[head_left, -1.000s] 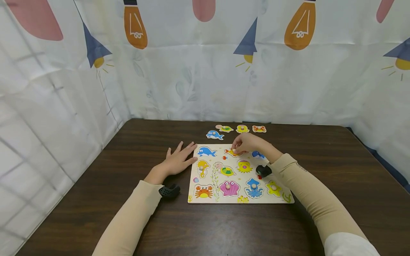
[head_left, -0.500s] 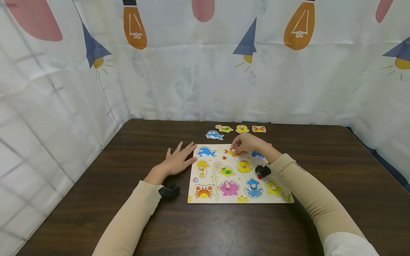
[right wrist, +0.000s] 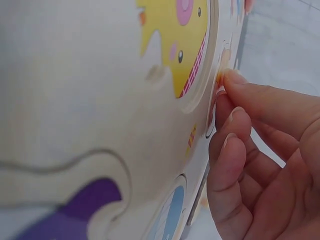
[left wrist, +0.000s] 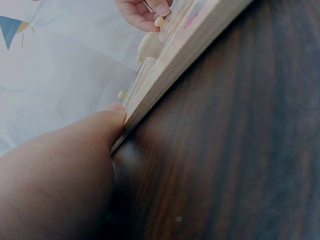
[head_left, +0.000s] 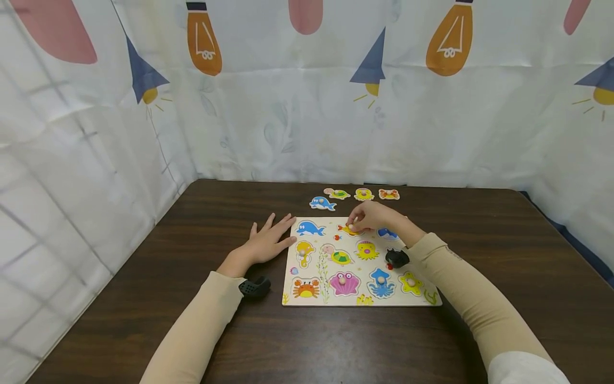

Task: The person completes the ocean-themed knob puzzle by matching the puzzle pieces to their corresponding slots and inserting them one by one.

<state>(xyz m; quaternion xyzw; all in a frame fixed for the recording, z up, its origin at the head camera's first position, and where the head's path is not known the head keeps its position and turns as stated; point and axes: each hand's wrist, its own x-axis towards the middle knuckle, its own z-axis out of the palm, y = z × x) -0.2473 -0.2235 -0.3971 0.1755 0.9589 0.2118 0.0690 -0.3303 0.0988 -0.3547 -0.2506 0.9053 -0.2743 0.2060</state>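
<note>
A pale wooden puzzle board [head_left: 363, 280] with sea animals lies flat on the table. At its top middle my right hand [head_left: 373, 215] pinches the small knob of an orange-and-yellow fish piece [head_left: 353, 231], which sits at its place on the board; the hand hides part of it. From the right wrist view, the thumb and forefinger meet low over the board while the other fingers curl beneath. My left hand [head_left: 263, 243] lies with fingers spread, its thumb [left wrist: 115, 117] touching the board's left edge. Knobbed seahorse [head_left: 304, 253], shell [head_left: 344, 287], squid [head_left: 381, 288] and starfish [head_left: 410, 283] pieces sit in the board.
Behind the board lie loose pieces: a turtle [head_left: 338, 194], a yellow octopus [head_left: 364, 196], a crab [head_left: 389, 195] and a blue whale [head_left: 322, 204]. Dark wooden table [head_left: 192, 234] surrounds the board. A patterned white curtain [head_left: 307, 122] hangs beyond the table's far edge.
</note>
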